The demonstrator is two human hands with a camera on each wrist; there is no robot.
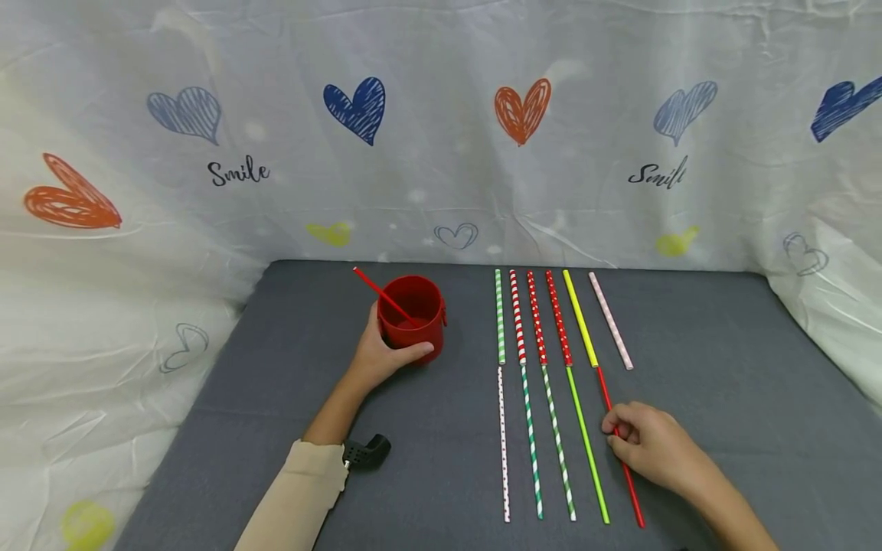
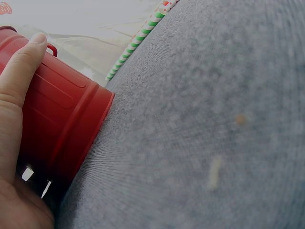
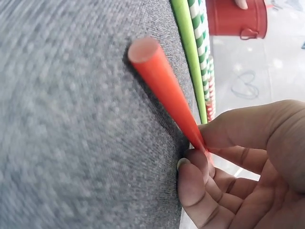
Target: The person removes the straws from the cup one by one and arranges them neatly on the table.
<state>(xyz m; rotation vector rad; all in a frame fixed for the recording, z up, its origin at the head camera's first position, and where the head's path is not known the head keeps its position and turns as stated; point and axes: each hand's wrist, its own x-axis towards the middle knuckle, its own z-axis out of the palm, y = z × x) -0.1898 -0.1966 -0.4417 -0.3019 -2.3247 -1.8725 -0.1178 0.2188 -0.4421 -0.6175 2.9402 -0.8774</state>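
Note:
My left hand (image 1: 379, 356) grips a small red metal bucket (image 1: 430, 334) from its left, thumb across the near side. A red straw (image 1: 381, 291) leans in that bucket, its upper end sticking out over the rim. In the left wrist view the thumb (image 2: 21, 71) lies along the bucket's wall (image 2: 66, 112). My right hand (image 1: 651, 448) pinches another red straw (image 1: 630, 490) around its middle; this one lies at the right end of the near row of straws. The right wrist view shows the straw's open near end (image 3: 144, 49) close to the grey cloth.
In the far row are green-striped (image 1: 499, 314), red-striped (image 1: 517, 314), red dotted (image 1: 537, 317), yellow (image 1: 580, 317) and pale pink (image 1: 611, 321) straws. The near row has dotted white (image 1: 504, 444), green-striped (image 1: 531, 444) and lime (image 1: 588, 444) ones. Behind hangs a white sheet (image 1: 427, 176).

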